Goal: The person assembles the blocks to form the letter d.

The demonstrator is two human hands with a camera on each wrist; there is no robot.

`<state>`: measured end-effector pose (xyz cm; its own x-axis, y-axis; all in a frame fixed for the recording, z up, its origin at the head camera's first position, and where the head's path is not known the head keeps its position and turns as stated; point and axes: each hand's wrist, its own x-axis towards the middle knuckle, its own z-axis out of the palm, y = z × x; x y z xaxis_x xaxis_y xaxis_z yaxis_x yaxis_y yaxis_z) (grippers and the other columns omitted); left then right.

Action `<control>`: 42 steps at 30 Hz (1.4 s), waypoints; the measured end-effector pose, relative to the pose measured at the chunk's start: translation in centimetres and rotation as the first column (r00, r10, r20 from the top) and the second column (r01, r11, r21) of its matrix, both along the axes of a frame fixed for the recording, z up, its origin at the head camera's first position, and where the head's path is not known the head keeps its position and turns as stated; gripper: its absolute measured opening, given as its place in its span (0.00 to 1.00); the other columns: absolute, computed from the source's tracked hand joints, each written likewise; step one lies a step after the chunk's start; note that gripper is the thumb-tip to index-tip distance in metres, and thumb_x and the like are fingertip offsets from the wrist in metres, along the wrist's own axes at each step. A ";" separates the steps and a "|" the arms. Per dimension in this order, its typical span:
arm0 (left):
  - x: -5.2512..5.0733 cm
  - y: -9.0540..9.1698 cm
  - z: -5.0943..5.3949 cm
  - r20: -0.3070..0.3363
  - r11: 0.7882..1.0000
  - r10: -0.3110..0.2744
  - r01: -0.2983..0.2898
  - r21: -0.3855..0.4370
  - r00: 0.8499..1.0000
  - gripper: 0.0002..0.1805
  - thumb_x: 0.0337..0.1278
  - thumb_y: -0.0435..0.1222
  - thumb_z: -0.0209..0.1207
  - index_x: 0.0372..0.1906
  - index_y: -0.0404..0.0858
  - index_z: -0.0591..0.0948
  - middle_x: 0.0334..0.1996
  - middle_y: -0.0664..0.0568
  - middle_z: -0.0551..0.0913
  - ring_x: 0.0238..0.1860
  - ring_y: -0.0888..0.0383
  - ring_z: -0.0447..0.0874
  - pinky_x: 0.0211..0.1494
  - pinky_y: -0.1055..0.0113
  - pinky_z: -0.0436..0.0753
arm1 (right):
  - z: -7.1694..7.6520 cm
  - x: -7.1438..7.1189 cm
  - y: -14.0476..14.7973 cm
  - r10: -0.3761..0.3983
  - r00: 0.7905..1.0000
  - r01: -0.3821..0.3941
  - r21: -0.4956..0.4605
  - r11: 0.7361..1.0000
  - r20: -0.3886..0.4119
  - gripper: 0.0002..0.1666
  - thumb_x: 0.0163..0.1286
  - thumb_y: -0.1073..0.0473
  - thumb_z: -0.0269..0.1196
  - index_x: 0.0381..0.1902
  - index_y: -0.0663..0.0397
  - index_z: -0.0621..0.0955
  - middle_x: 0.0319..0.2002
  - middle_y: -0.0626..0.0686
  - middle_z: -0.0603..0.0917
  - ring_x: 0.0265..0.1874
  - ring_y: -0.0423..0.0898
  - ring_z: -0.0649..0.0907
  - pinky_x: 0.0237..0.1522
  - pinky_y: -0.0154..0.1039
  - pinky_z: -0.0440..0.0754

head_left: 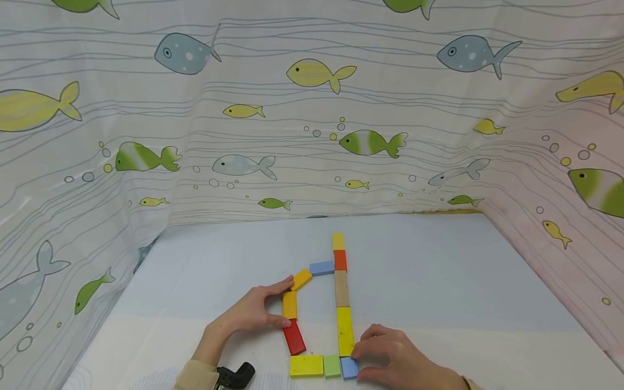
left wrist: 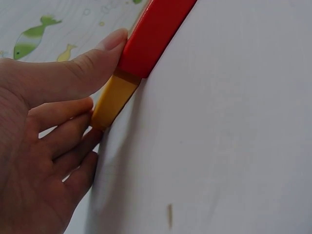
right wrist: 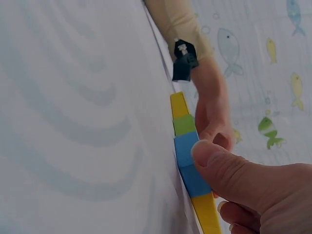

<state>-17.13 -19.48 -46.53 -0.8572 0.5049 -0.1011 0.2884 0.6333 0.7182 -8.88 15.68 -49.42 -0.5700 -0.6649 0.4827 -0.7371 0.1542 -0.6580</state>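
Observation:
Coloured blocks form a closed outline on the table. Its left side has a red block (head_left: 294, 337), an orange block (head_left: 290, 305) above it and a yellow-orange block (head_left: 302, 279) set at a slant. My left hand (head_left: 255, 310) touches these from outside, thumb where red meets orange, a finger at the slanted block. In the left wrist view the thumb lies against the red block (left wrist: 153, 41). My right hand (head_left: 390, 355) pinches the blue block (head_left: 348, 368) at the bottom right corner. In the right wrist view its thumb presses the blue block (right wrist: 187, 161); its other fingers are partly hidden.
A yellow block (head_left: 306, 366) and a green block (head_left: 332, 366) line the bottom. Up the right side run a long yellow block (head_left: 345, 331), a plain wood block (head_left: 342, 288), an orange-red block (head_left: 340, 260) and a small yellow block (head_left: 338, 241). Another blue block (head_left: 322, 268) closes the top.

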 end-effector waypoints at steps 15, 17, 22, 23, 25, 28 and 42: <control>-0.4 0.0 -0.1 0.000 1.000 -0.010 0.010 -0.003 1.000 0.48 0.48 0.47 0.74 0.76 0.48 0.66 0.76 0.57 0.64 0.76 0.45 0.61 0.74 0.35 0.61 | -0.4 -0.1 0.0 -0.014 1.000 0.014 -0.013 1.000 -0.009 0.18 0.62 0.59 0.73 0.51 0.47 0.86 0.44 0.43 0.85 0.43 0.35 0.80 0.43 0.29 0.85; -0.4 0.0 -0.2 -0.001 1.000 -0.013 0.013 -0.004 1.000 0.48 0.48 0.48 0.74 0.76 0.48 0.66 0.76 0.57 0.64 0.76 0.45 0.61 0.74 0.35 0.61 | -0.4 0.0 0.0 -0.029 1.000 0.029 -0.017 0.999 -0.007 0.17 0.62 0.59 0.72 0.51 0.47 0.86 0.43 0.42 0.85 0.42 0.35 0.80 0.42 0.30 0.85; -0.4 -0.1 -0.2 -0.004 1.000 -0.015 0.015 0.003 1.000 0.48 0.47 0.47 0.74 0.75 0.48 0.67 0.75 0.57 0.65 0.76 0.45 0.61 0.73 0.35 0.61 | -0.5 0.1 0.0 -0.073 0.997 0.073 -0.046 0.996 -0.002 0.16 0.62 0.59 0.72 0.48 0.46 0.87 0.42 0.42 0.86 0.41 0.35 0.81 0.42 0.31 0.86; -0.4 -0.2 -0.2 -0.003 1.000 -0.015 0.015 0.004 1.000 0.48 0.47 0.47 0.74 0.75 0.48 0.67 0.75 0.57 0.65 0.76 0.45 0.61 0.74 0.35 0.61 | -0.5 0.1 0.0 -0.078 0.997 0.077 -0.051 0.996 -0.001 0.15 0.62 0.59 0.73 0.48 0.46 0.87 0.42 0.42 0.86 0.41 0.35 0.81 0.42 0.31 0.86; -0.3 -0.2 -0.2 -0.001 1.000 -0.013 0.013 0.005 1.000 0.48 0.47 0.48 0.74 0.75 0.49 0.67 0.75 0.57 0.65 0.76 0.45 0.61 0.73 0.35 0.61 | -0.7 0.0 0.0 -0.078 0.997 0.077 -0.065 0.995 -0.005 0.15 0.62 0.60 0.73 0.48 0.46 0.87 0.42 0.43 0.86 0.40 0.35 0.81 0.41 0.31 0.86; -0.2 -0.2 -0.3 0.002 1.000 -0.012 0.012 0.005 1.000 0.48 0.47 0.48 0.74 0.75 0.49 0.67 0.75 0.57 0.65 0.76 0.44 0.61 0.73 0.35 0.61 | -0.9 0.0 0.0 -0.079 0.997 0.079 -0.075 0.994 0.003 0.15 0.62 0.61 0.73 0.47 0.47 0.87 0.41 0.43 0.87 0.40 0.35 0.82 0.41 0.31 0.86; 0.0 -0.1 -0.1 0.002 1.000 -0.014 0.014 0.005 1.000 0.47 0.48 0.48 0.74 0.75 0.49 0.67 0.76 0.57 0.64 0.76 0.45 0.61 0.73 0.36 0.63 | -0.9 0.1 0.2 -0.142 0.990 0.140 -0.086 0.986 -0.019 0.11 0.63 0.61 0.72 0.43 0.43 0.87 0.40 0.41 0.86 0.38 0.34 0.82 0.39 0.30 0.85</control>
<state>-17.15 -19.55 -46.66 -0.8498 0.5175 -0.1003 0.2957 0.6256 0.7219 -8.81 15.89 -50.31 -0.6424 -0.5352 0.5485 -0.7281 0.2029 -0.6547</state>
